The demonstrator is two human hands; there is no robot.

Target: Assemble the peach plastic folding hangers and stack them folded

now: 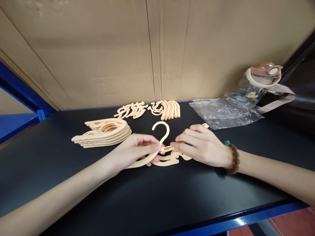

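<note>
My left hand (141, 149) pinches a cream plastic hanger (165, 131) near the base of its hook, thumb on top. The hook stands away from me and one curved arm runs under my left palm. My right hand (200, 142) is closed around the hanger's other arm, part of which shows between the hands. Just beneath lie more cream hanger parts (169, 161), flat on the black table. Left of my left hand is a stack of folded cream hangers (105, 134). My right fingers hide much of the arm they hold.
Behind the hands lie small curved cream pieces (133, 109), several cream hooks (156, 108) and a row of cream arm pieces (171, 109). A clear plastic bag (221, 113) and a strapped water bottle (261, 82) stand at the back right. Cardboard (110, 52) walls the rear.
</note>
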